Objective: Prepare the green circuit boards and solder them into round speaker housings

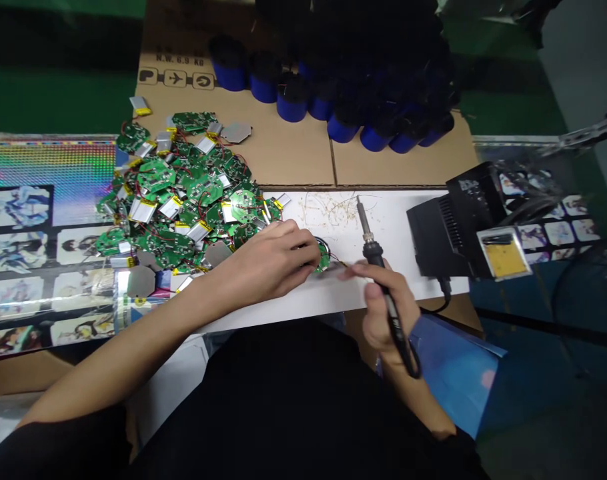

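Head view: the left hand's fingers [303,250] are curled closed on a small round green circuit board [323,258], gripping it near its rim, with part of it hidden behind them. That board sits at the near edge of a white sheet [363,220] scattered with wire clippings. The left hand [268,263] comes in from the left, while the right hand [383,300] clenches a soldering iron [374,253] like a pen, tip pointing far, just right of the board. The board looks light and stiff but fragile, its thin wires easily strained, so its rim seems the safest hold. Left lies a heap of similar boards [183,200] among silver pouch batteries [142,210]; right stands a black soldering station [448,227]; blue cylinders [293,100] stand on cardboard [283,153] farther off.
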Available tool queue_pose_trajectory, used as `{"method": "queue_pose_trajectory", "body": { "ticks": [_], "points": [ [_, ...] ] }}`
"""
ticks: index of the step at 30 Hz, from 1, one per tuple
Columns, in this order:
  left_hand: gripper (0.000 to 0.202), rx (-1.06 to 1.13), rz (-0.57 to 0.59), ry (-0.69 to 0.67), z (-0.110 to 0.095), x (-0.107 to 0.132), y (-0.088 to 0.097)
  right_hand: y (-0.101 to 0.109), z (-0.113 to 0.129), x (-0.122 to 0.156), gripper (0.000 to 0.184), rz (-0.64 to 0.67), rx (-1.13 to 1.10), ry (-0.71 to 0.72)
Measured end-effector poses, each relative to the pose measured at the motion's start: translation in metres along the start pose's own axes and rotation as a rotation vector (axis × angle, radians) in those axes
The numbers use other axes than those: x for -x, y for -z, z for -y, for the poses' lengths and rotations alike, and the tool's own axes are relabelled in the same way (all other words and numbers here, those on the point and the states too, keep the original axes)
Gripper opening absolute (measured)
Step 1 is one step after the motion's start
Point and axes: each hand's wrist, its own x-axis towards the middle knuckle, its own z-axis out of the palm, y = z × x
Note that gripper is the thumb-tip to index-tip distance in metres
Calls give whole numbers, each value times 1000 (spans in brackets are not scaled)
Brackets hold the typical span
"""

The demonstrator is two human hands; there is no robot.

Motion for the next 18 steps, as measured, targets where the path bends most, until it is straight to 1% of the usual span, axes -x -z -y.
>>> {"method": "queue_pose_trajectory", "body": {
  "ticks": [3, 5, 7, 8, 10, 12, 15, 18],
  "points": [
    [21, 29, 1, -11, 3, 0, -1, 14, 9, 3, 33, -139, -235, -117],
    [22, 47, -12, -9, 4, 1, -2, 24, 12, 8, 29, -177, -290, -155],
    [22, 59, -22, -6, 5, 2, -3, 33, 11, 15, 20, -147, -238, -133],
    [22, 62, -21, -7, 5, 2, -4, 37, 10, 19, 19, -130, -181, -100],
    [21, 65, -17, -12, 6, 2, -4, 42, 9, 26, 24, -95, -53, -1],
    [21, 63, -17, -17, 6, 2, -5, 43, 10, 29, 25, -72, 64, 77],
    [20, 56, -28, -18, 6, 2, -5, 40, 12, 27, 20, -42, 161, 90],
    [19, 46, -22, -18, 6, 2, -5, 36, 15, 23, 18, -25, 205, 81]
  ]
}}
